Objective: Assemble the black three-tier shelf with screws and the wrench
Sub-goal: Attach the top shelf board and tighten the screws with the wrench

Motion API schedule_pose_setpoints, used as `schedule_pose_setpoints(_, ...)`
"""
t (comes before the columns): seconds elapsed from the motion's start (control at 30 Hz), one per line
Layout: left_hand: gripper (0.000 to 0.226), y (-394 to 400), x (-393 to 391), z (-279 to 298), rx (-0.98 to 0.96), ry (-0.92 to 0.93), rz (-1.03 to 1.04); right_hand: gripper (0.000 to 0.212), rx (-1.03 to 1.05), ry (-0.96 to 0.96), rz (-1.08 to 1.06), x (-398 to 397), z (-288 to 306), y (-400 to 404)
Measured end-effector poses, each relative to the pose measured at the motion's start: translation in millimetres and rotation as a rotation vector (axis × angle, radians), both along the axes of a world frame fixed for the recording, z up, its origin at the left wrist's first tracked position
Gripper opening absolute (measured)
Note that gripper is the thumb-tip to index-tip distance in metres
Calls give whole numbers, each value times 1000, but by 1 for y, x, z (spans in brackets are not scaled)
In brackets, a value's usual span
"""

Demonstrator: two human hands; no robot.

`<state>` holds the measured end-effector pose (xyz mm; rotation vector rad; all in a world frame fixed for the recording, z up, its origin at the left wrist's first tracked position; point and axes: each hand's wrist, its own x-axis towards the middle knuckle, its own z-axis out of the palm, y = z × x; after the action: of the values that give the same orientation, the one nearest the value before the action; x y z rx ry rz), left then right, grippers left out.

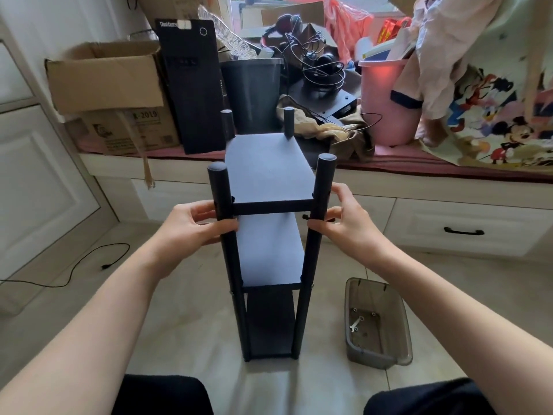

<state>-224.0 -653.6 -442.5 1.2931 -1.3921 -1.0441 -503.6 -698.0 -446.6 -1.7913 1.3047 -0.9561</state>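
Note:
The black three-tier shelf (269, 172) stands upright on the tiled floor in front of me, with three boards between round black posts. My left hand (191, 226) grips the near left post just below the top board. My right hand (341, 220) grips the near right post at the same height, thumb and fingers curled round it. A small silver wrench (356, 324) lies inside a grey plastic bin (401, 333) on the floor to the right, beside a few small washers or screws.
A window seat behind the shelf is piled with cardboard boxes (107, 82), a black computer tower (194, 85), a black bucket (254, 91), a pink bucket (386, 103) and cloths. White drawers sit below it. A black cable (74, 268) runs over the floor at the left.

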Motion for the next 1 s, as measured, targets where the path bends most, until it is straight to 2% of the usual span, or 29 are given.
schedule_pose_setpoints(0.1, 32, 2, 6, -3, -24, -31, 91, 67, -51, 30, 10, 7, 0, 5)
schedule_pose_setpoints(0.2, 40, 6, 3, -11, -12, -31, 390, 60, -63, 47, 70, 16, 1, 12)
schedule_pose_setpoints(0.27, 51, 11, -6, -16, 68, -3, 612, 54, -60, 50, 112, 22, 1, 15)
schedule_pose_setpoints(0.33, 48, 17, -20, -19, 209, 141, 681, 51, -73, 76, 130, 27, 1, 18)
schedule_pose_setpoints(0.43, 44, 23, -45, -21, 337, 398, 458, 53, -71, 83, 126, 29, 2, 20)
schedule_pose_setpoints(0.53, 54, 19, -68, -20, 252, 452, 131, 57, -50, 76, 123, 29, 5, 21)
schedule_pose_setpoints(0.6, 54, 13, -80, -16, 218, 460, 28, 53, -46, 49, 144, 29, 6, 21)
schedule_pose_setpoints(0.7, 44, 1, -97, -9, 148, 589, 24, 35, -6, -73, 203, 29, 10, 21)
schedule_pose_setpoints(0.77, 41, -5, -105, -7, 101, 712, 96, 31, 115, -276, 202, 30, 18, 16)
schedule_pose_setpoints(0.83, 43, -7, -113, -7, 86, 756, 176, 40, 304, -491, 107, 33, 26, 8)
schedule_pose_setpoints(0.9, 43, -8, -119, -8, 81, 765, 226, 43, 461, -625, -43, 38, 35, 3)
schedule_pose_setpoints(1.0, 43, -8, -125, -5, 74, 757, 234, 61, 508, -555, -104, 48, 42, -1)
